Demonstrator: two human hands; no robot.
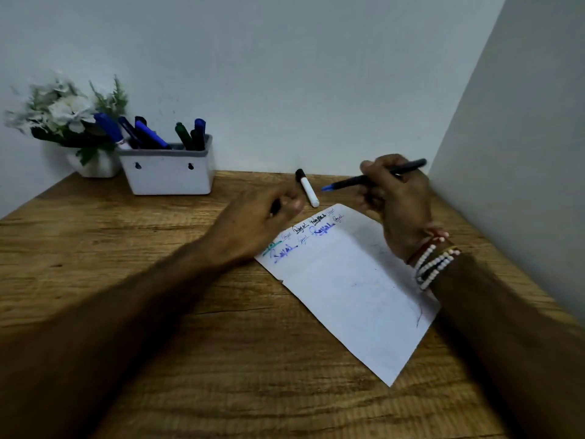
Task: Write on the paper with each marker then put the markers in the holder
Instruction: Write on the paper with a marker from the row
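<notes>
A white sheet of paper (pixel 348 280) lies slanted on the wooden table, with several words in blue, black and green along its far edge. My right hand (pixel 395 204) is raised above the paper's far corner and grips a dark marker (pixel 357 180) with a bare blue tip pointing left. My left hand (pixel 262 217) hovers over the paper's left corner, blurred, fingers curled round a small dark thing, apparently the cap. A white marker with a black cap (pixel 307 187) lies on the table beyond the paper. The white holder (pixel 167 172) at the back left contains several markers.
A white pot of pale artificial flowers (pixel 69 122) stands to the left of the holder against the wall. A wall runs along the table's right side, close to my right arm. Bare wooden table (pixel 158 280) stretches in front of the holder.
</notes>
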